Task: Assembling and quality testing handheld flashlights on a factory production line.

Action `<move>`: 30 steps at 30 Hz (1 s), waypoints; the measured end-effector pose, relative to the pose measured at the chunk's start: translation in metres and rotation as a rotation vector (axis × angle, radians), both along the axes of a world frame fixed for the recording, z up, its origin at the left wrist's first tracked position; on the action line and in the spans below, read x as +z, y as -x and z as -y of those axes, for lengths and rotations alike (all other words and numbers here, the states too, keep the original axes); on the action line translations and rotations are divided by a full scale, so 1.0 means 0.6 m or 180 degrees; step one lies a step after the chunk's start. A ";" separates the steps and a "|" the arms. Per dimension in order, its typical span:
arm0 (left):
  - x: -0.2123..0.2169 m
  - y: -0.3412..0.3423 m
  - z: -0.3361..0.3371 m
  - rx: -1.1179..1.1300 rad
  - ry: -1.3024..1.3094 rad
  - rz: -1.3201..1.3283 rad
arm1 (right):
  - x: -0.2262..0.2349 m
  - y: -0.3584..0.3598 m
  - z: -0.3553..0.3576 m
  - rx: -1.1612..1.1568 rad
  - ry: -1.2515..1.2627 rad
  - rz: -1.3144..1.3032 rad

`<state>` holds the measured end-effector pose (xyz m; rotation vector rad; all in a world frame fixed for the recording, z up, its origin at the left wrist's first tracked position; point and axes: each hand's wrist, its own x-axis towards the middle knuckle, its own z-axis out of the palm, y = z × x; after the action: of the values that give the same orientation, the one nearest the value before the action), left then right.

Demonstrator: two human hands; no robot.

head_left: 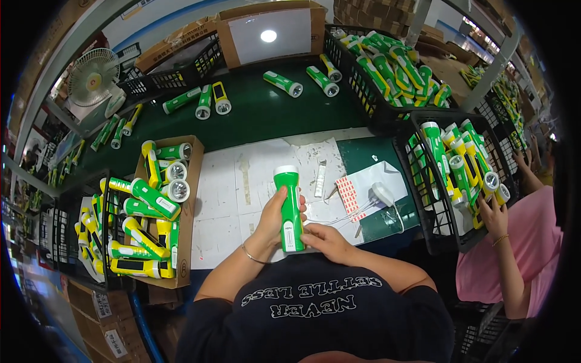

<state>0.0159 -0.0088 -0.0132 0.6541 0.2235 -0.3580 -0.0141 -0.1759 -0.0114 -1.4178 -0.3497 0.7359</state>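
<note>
Currently my left hand [273, 219] is wrapped round a green flashlight [289, 209] at frame centre, long axis near vertical, white head end pointing away from me. Right hand [327, 240] pinches its lower end from the right, fingers narrow. Cardboard box [189, 181] of flashlights lies left; sticker sheet [347, 195] just right.
</note>
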 end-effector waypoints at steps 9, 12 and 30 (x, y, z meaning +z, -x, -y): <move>0.001 -0.067 -0.036 -0.0473 0.0998 -0.0124 | 0.025 -0.034 -0.011 0.0889 -0.0199 -0.1340; -0.011 -0.089 -0.033 -0.0599 0.1263 -0.0021 | 0.007 -0.036 -0.012 0.0997 -0.0845 -0.1875; 0.039 -0.099 -0.019 -0.0659 -0.0327 -0.0274 | 0.017 -0.016 -0.027 0.0363 0.0476 -0.1170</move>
<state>0.0752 0.0025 0.0101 0.7663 0.2581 -0.5772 -0.0043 -0.1597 -0.0011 -1.3754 -0.0899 1.1146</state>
